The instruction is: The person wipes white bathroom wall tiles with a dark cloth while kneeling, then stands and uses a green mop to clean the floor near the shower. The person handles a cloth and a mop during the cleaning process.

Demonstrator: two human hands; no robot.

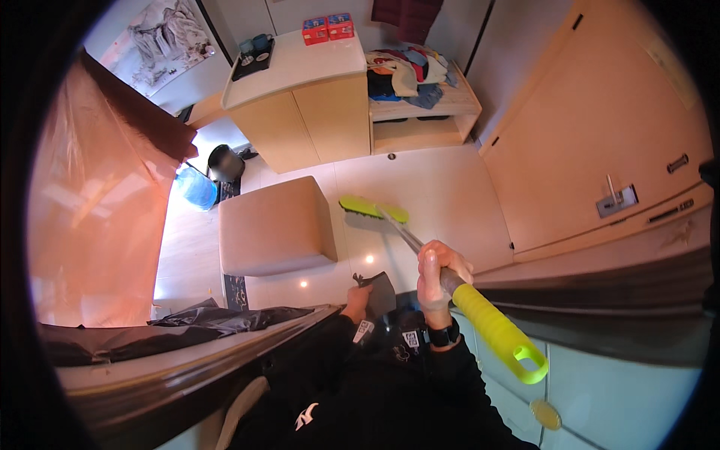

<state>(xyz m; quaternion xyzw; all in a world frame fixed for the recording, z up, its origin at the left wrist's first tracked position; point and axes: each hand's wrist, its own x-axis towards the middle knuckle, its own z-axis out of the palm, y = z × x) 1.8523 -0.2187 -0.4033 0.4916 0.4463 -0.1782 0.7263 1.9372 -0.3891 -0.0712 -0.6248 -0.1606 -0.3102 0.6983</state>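
Observation:
My right hand point(440, 273) grips the pole of a broom point(488, 323) just beyond its ribbed lime-green grip. The broom slants away from me, its lime-green head point(365, 207) with dark bristles down at the pale tiled floor point(427, 185). That head lies just right of a beige upholstered ottoman point(275, 228). Low in front of my body, my left hand point(356, 302) is closed at a dark grey item point(382, 293). What this item is cannot be made out for certain, and my fingers are partly hidden.
A wooden door point(596, 140) stands to the right. Ahead are a white-topped cabinet point(298, 124) and a bench point(419, 109) heaped with clothes point(413, 70). Left of the ottoman are a blue water bottle point(197, 188), a black bin point(226, 163) and a hanging brownish sheet point(107, 214).

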